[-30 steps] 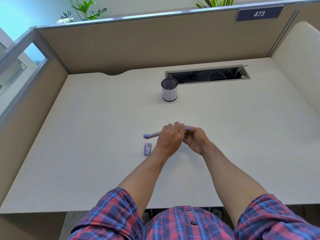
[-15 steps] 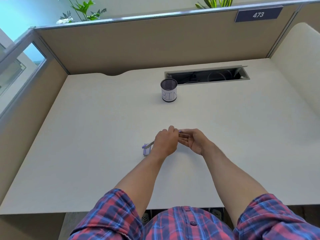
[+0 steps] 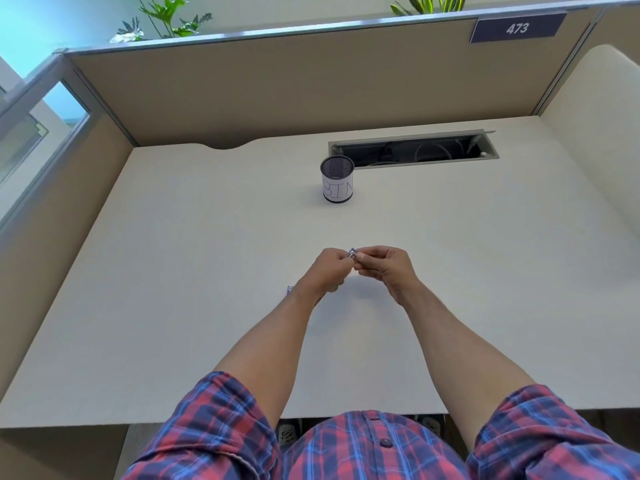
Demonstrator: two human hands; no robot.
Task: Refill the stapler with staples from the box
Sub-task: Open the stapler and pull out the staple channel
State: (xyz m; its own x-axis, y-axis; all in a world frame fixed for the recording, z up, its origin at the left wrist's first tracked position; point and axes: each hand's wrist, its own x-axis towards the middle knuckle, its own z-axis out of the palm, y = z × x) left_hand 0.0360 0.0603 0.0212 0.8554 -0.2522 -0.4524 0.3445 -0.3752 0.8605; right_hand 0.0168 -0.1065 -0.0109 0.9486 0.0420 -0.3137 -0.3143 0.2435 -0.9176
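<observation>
Above desk (image 3: 207,271) centre: left hand (image 3: 329,270), right hand (image 3: 386,266) pinching small purple staple box (image 3: 352,253) between fingertips, equally near. Purple sliver (image 3: 289,289), presumably stapler, left, behind left wrist.

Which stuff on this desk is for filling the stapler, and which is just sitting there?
For the job: small purple thing, pinched between left hand and right hand, likely the staple box; purple bit by the left wrist, mostly hidden.
Just there: mesh cup marked BIN; cable slot; plants; 473 sign.
</observation>
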